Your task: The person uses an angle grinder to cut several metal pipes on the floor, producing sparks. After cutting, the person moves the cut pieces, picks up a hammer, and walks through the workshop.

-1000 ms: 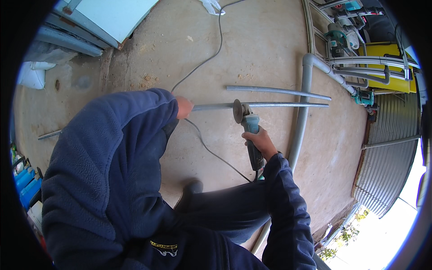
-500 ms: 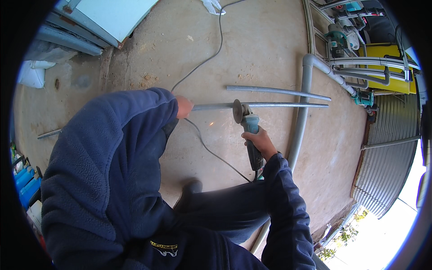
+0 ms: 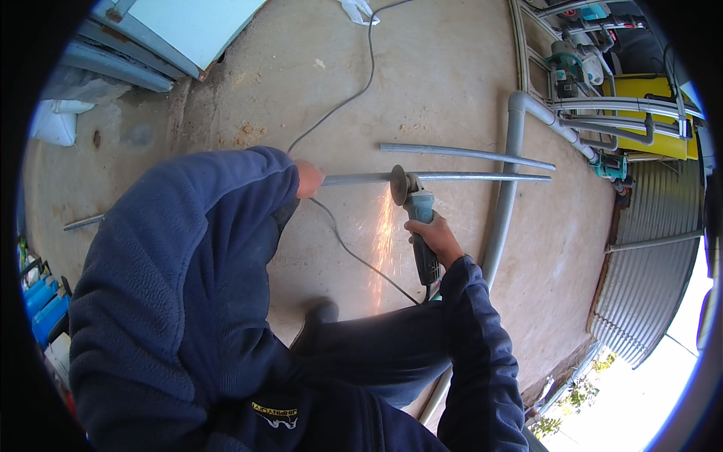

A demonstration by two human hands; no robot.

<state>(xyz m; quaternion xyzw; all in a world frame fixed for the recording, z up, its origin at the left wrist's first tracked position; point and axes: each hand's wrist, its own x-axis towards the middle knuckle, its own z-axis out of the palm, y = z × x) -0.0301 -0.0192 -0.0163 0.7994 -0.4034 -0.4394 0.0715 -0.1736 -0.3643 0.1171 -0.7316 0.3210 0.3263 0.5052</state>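
Observation:
My left hand [image 3: 307,178] is closed on a galvanized metal pipe [image 3: 482,175] that lies crosswise in front of me over a thicker grey plastic pipe [image 3: 498,233]. My right hand [image 3: 440,237] grips a teal and black angle grinder [image 3: 419,205]; its disc [image 3: 399,185] is at the metal pipe, and orange sparks [image 3: 382,241] stream from there down toward my leg and boot [image 3: 316,324]. A second metal pipe [image 3: 444,149] lies just beyond the first. A dark cord [image 3: 345,247] runs over the concrete floor [image 3: 444,83] beneath the pipe to the grinder.
Pumps [image 3: 565,64], pipework and a yellow tank [image 3: 633,135] stand at the right, beside corrugated sheeting [image 3: 651,264]. A white cabinet [image 3: 184,30] is at the upper left, white sacks [image 3: 54,120] below it, a short pipe [image 3: 83,222] and blue items [image 3: 45,301] at the left edge.
A faint spark half a second ago has grown into a bright stream below the disc. My hands, the grinder and the pipes have hardly moved.

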